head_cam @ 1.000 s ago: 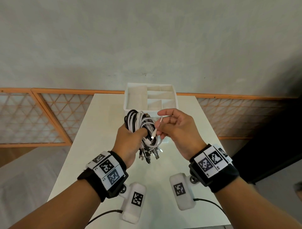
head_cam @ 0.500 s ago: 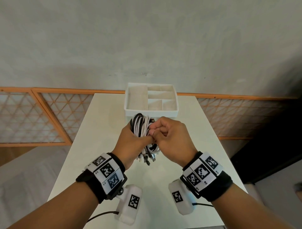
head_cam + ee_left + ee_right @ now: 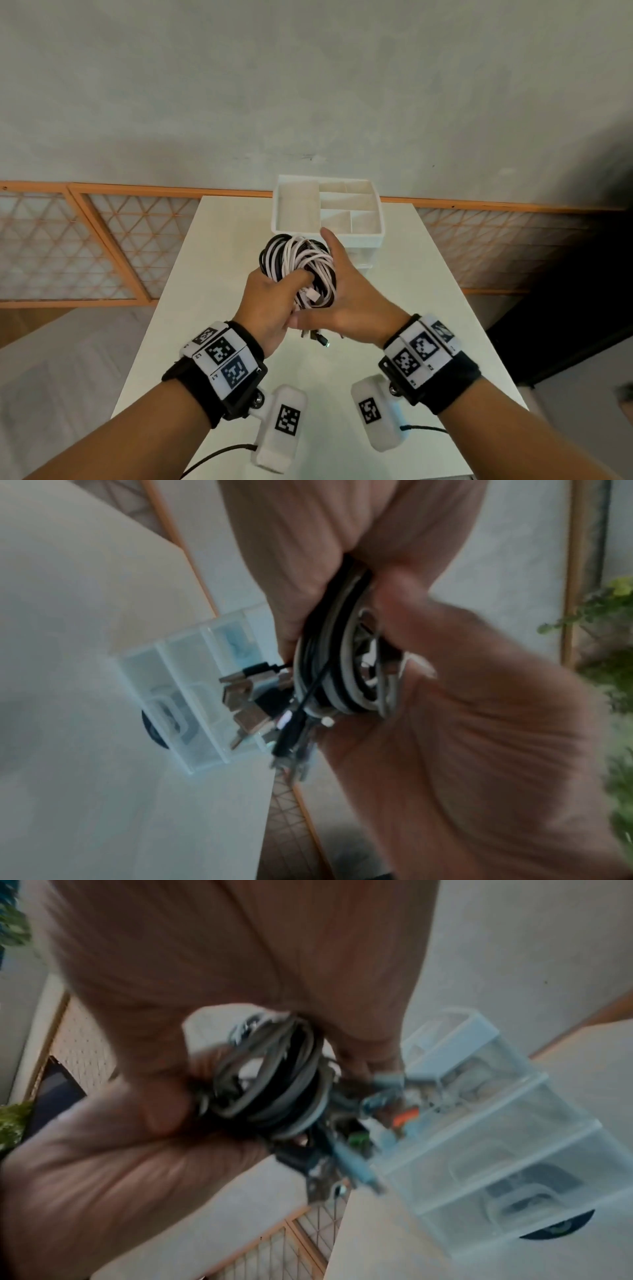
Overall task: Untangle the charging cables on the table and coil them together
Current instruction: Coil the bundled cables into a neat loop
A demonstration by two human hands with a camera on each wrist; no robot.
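A coil of black and white charging cables [image 3: 297, 263] is held above the white table [image 3: 219, 274], between both hands. My left hand [image 3: 270, 301] grips its lower left side, with the thumb laid across the strands. My right hand [image 3: 346, 291] wraps the coil's right side, forefinger straight up along it and thumb under it. Several plugs [image 3: 318, 339] hang out below the hands. The left wrist view shows the coil [image 3: 335, 674] and the metal plugs [image 3: 246, 696] beside my left palm [image 3: 462, 723]. In the blurred right wrist view the coil [image 3: 274, 1083] sits against my right palm [image 3: 120, 1150].
A white compartmented drawer organizer [image 3: 363, 236] stands on the table just behind the coil, its top tray [image 3: 178, 696] translucent and its drawers [image 3: 479, 1123] holding small items. An orange-framed lattice railing [image 3: 85, 246] runs behind the table. The table's edges drop off left and right.
My right hand pinched a white plug end, brought it in to the coil, and now wraps the coil's right side. The coil has turned flatter toward the head camera.
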